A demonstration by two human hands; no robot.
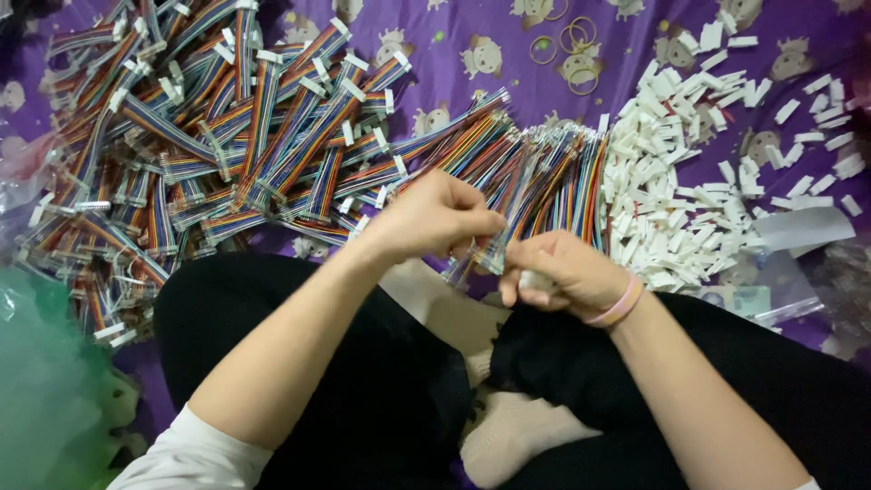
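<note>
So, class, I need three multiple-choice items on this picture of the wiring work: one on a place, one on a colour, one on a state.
1. Where does the pile of white plastic connectors lie?
A. at the right of the purple cloth
B. in the person's lap
C. under the green bag

2. What colour is the band on the right wrist?
A. blue
B. pink
C. black

3. How are the left hand and right hand placed?
A. flat on the cloth
B. far apart
C. close together, fingers pinched on a thin bundle of wires

Answers: 1 A, the white pieces spread beside the loose wires at right. 2 B, a pink loop circles the wrist. 3 C, both hands meet over the lap around the wires.
</note>
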